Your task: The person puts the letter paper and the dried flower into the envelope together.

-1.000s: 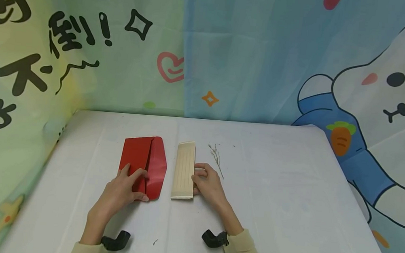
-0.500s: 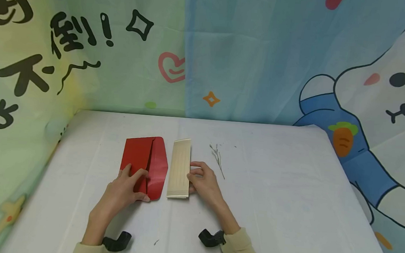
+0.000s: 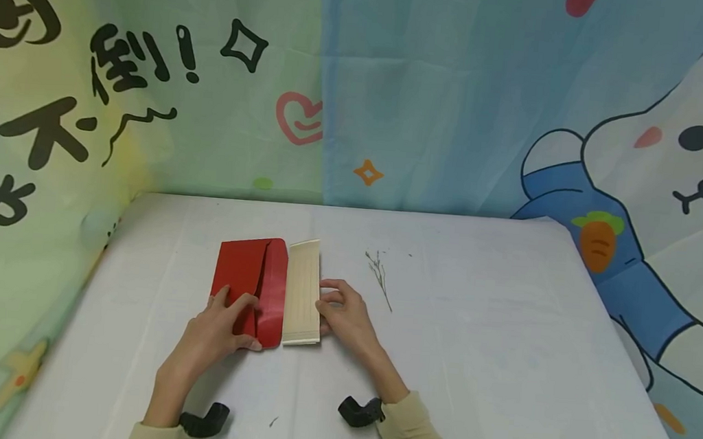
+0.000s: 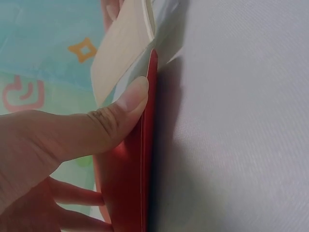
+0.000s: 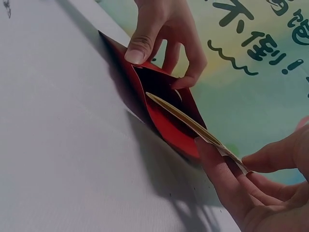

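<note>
A red envelope (image 3: 240, 266) lies with its flap (image 3: 272, 296) folded out to the right. My left hand (image 3: 216, 322) grips it, thumb at the near edge and fingers on the front panel. In the right wrist view, the envelope's mouth (image 5: 157, 79) gapes. My right hand (image 3: 346, 319) pinches a folded sheet of cream lined paper (image 3: 304, 291) by its right edge, thumb (image 5: 275, 154) on one face and fingers on the other. The sheet is tilted over the flap, its leading edge at the envelope's mouth. Part of the flap is hidden beneath it.
A dried sprig (image 3: 379, 277) lies on the white tabletop (image 3: 503, 342), right of the paper. A tiny plant bit (image 3: 273, 421) is near the front. Behind the table hangs a printed cloth (image 3: 423, 101). Black wrist mounts (image 3: 205, 420) sit on both wrists.
My right hand has brought the cream paper leftward, from beside the envelope to over its flap. My left hand keeps its grip on the envelope in nearly the same place.
</note>
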### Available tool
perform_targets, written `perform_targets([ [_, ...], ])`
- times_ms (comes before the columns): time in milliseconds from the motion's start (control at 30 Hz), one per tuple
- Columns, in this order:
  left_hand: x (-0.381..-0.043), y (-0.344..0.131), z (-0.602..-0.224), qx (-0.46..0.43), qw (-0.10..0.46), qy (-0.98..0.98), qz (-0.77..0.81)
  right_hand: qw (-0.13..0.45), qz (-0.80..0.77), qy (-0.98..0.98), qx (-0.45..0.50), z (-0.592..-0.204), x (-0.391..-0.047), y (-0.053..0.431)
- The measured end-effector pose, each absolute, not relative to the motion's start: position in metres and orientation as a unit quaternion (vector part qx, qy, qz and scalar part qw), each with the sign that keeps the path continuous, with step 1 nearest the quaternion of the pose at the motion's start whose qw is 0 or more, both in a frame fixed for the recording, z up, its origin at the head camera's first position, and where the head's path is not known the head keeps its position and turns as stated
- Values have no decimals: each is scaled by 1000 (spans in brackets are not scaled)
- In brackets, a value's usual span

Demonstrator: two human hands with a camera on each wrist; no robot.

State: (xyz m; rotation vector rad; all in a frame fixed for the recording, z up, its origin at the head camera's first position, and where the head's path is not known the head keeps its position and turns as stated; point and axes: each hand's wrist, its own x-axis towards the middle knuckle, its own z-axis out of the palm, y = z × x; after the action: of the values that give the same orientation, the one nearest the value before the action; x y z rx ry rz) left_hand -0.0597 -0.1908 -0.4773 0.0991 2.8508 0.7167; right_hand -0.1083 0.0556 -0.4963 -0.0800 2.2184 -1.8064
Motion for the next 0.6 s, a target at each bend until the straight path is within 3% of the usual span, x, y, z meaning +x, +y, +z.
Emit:
perform_targets([
  [600, -60, -189, -476, 29, 105, 965, 238, 162, -634, 755, -36, -500, -115, 35],
])
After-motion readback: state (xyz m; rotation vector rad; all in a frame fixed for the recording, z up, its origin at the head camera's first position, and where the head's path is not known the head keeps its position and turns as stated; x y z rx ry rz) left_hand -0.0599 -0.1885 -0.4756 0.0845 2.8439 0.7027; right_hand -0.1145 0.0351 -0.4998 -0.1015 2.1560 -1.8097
